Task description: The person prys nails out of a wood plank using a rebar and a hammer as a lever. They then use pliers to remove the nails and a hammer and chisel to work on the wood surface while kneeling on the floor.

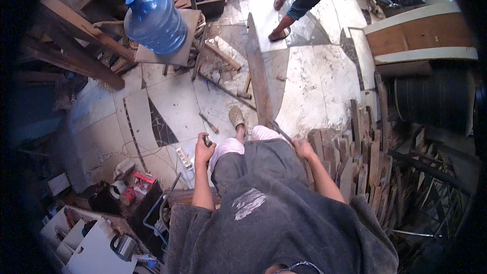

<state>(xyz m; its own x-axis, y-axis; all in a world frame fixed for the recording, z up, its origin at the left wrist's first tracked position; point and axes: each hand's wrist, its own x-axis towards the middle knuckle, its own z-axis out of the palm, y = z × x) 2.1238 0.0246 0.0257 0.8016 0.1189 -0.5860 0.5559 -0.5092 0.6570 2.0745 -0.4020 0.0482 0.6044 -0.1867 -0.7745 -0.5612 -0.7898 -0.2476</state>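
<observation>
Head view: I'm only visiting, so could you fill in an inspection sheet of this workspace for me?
Surface: pale tiled floor with dark patches, visibly dirty.
Job's things: long wooden plank, stretching forward from near the knees; thin dark tool.
Clutter: loose wood piece and small handled tool on the floor; stacked wood strips at right.
Hands: left hand closed around a small dark object, kind unclear; right hand grips the thin tool.
Cables: white power strip at left; cord routes unclear.
Surroundings: blue water jug; another person's legs ahead.
</observation>
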